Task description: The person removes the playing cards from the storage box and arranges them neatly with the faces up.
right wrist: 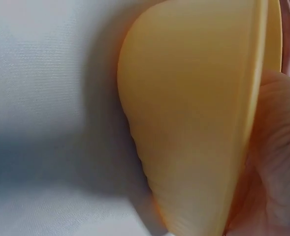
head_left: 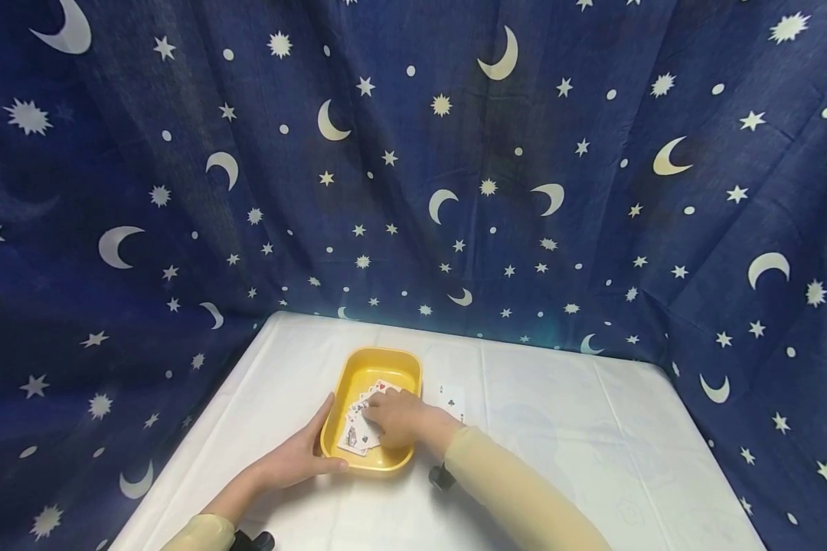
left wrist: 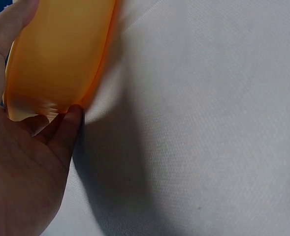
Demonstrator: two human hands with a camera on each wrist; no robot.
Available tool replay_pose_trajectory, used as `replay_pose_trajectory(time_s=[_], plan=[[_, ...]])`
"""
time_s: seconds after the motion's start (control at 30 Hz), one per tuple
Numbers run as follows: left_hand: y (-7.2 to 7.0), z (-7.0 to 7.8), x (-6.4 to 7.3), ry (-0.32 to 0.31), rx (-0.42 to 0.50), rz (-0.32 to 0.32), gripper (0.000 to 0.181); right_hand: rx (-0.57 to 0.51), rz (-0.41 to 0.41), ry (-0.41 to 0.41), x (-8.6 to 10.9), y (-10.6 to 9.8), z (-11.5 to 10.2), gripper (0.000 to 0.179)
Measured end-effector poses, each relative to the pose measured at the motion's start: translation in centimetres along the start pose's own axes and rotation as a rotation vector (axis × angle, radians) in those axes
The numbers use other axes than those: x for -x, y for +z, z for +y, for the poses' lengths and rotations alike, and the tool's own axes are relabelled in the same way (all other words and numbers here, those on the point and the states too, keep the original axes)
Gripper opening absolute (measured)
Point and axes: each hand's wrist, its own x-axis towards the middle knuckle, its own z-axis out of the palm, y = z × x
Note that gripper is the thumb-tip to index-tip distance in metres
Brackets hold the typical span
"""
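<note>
A yellow plastic tub (head_left: 349, 376) with rounded corners stands on the white-covered table. Fanned playing cards (head_left: 358, 439) lie inside it, with a heart and several black suits showing. My left hand (head_left: 292, 461) grips the tub's near left corner, thumb at the near end and fingers along the left side; the left wrist view shows this hand (left wrist: 29, 152) against the tub wall. Over the right rim reaches my right hand (head_left: 398, 417), its fingertips touching the cards. Whether they pinch any is hidden. In the right wrist view the tub's outer wall (right wrist: 194, 98) blocks the fingers.
Just right of the tub, partly behind my right forearm, a playing card with clubs (head_left: 451, 399) lies face up on the white tablecloth (head_left: 558, 459). A dark blue curtain (head_left: 413, 191) with moons and stars surrounds the table's back and sides.
</note>
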Motion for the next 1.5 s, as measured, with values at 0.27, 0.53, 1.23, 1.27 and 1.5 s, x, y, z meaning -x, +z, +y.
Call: replay_pose_trajectory(time_s=[0.27,0.53,1.23,1.27,1.5], plan=[[-0.1,-0.1,0.0,0.003,-0.001,-0.005,0.125,0.023,0.007,-0.013,0.2,-0.1,0.4,0.063],[-0.1,0.0,0.1,0.010,0.004,-0.007,0.125,0.042,0.056,-0.028,0.2,-0.2,0.3,0.069],[-0.1,0.1,0.0,0.016,0.006,-0.006,0.126,-0.108,0.032,0.021,-0.8,-0.8,1.2,0.085],[-0.1,0.0,0.0,0.015,0.006,-0.005,0.126,-0.100,0.035,0.016,-0.8,-0.8,1.2,0.085],[-0.1,0.0,0.0,0.022,-0.003,-0.005,0.127,-0.077,0.052,0.001,-1.0,-0.4,1.4,0.084]])
